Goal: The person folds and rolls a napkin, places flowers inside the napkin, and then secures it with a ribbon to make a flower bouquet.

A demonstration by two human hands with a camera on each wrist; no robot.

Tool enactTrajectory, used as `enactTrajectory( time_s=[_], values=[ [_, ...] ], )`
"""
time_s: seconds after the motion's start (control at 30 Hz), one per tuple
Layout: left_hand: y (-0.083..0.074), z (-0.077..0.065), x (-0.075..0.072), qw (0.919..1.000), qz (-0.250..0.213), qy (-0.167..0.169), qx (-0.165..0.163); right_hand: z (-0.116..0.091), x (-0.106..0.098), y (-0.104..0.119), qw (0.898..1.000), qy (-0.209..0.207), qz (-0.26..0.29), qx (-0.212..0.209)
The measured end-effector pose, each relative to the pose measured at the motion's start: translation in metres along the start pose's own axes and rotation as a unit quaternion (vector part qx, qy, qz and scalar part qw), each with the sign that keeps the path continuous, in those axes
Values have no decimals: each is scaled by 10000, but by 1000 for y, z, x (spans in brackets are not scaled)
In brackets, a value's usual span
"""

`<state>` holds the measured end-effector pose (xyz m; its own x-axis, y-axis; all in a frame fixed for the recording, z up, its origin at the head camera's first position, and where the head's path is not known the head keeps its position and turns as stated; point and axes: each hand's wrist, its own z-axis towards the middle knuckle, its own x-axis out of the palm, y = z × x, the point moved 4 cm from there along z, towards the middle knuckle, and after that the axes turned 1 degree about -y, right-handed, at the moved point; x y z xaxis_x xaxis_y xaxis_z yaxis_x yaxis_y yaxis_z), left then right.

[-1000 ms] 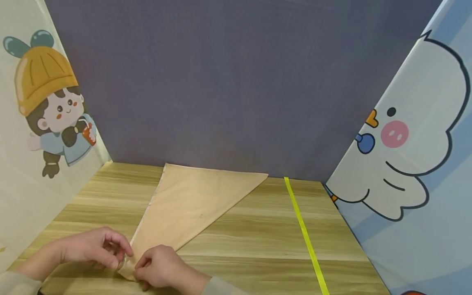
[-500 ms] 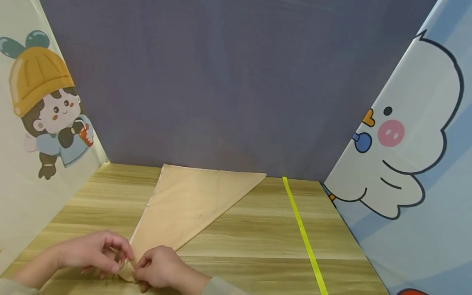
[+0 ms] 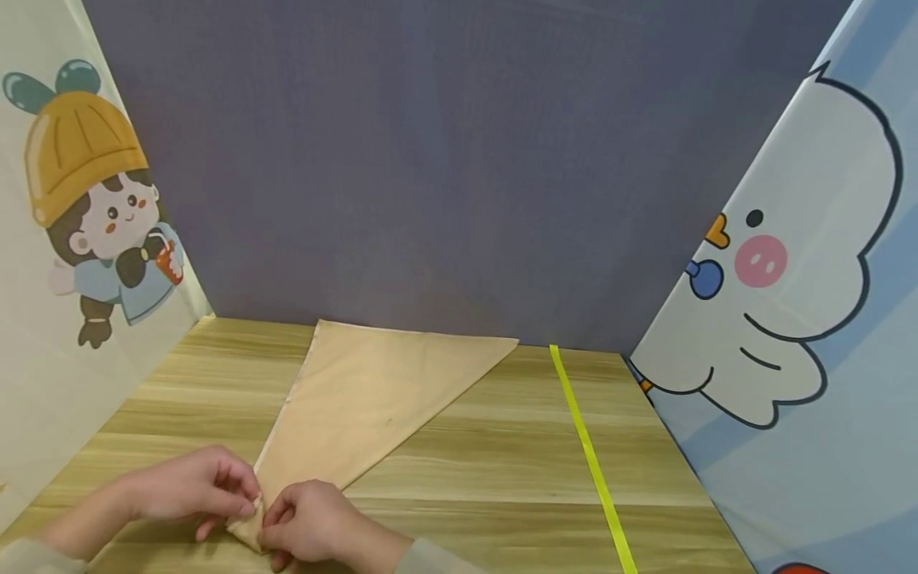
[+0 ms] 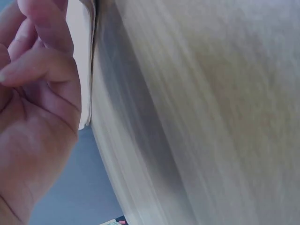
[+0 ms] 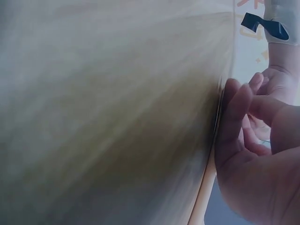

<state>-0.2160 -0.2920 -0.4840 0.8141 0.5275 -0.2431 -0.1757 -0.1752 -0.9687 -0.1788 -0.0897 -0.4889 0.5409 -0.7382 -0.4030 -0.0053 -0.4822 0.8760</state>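
Observation:
A peach-coloured cloth, folded into a triangle, lies flat on the wood-grain table with one pointed end towards the person. At that near end my left hand pinches the cloth's left edge between thumb and index finger, its other fingers curled beneath. Close beside it, my right hand pinches the folded-over tip. The small turned-up corner shows between the two hands. In the left wrist view, the cloth's edge stands behind the curled fingers. The right wrist view has the cloth along the table below my right hand.
A yellow strip runs front to back on the table, right of the cloth. A dark grey panel closes off the back. Cartoon-printed panels stand left and right.
My left hand has moved slightly right and closed its thumb and index finger on the cloth's edge, turning the near corner over. My right hand stays nearly in place.

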Motion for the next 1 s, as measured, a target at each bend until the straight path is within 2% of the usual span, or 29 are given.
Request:
enactTrajectory(
  time_s=[0.1,0.2,0.33,0.57,0.7,0.87,1.0],
  values=[
    [3,3,-1,9998,175,-91,-12,0,-1,0,9996,1,263,-90],
    [7,7,-1,9996,210,-160,-29,1,-4,1,9994,17,238,-262],
    [10,10,3,9998,73,-169,-66,3,-7,-1,9993,140,8,-357],
    [11,13,6,9989,-21,-352,-298,2,-9,-2,9985,153,-467,-221],
    [9,13,5,9993,146,-310,-140,2,-9,-3,9990,212,-367,-136],
    [5,6,4,9991,353,6,240,3,-8,-5,9996,236,-121,-57],
    [3,-1,2,9965,761,76,336,3,-9,-6,9996,271,-62,-32]
  ],
)
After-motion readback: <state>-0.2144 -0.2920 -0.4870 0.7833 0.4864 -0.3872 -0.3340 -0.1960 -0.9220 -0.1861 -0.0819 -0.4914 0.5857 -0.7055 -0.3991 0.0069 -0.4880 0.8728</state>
